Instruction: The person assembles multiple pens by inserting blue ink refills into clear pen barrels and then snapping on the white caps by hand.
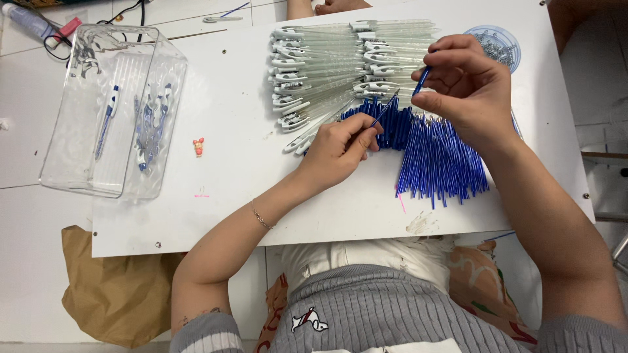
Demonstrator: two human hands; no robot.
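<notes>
Both hands' fingers pinch one blue refill (400, 98) slanting up-right: left hand (337, 149), right hand (464, 88).

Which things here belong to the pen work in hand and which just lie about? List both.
In use:
left hand and right hand, each pinching a blue refill
heap of blue refills
clear pen barrels
round dish of small parts
clear bin holding finished pens

Lying about:
small red figure
brown paper
cables
</notes>
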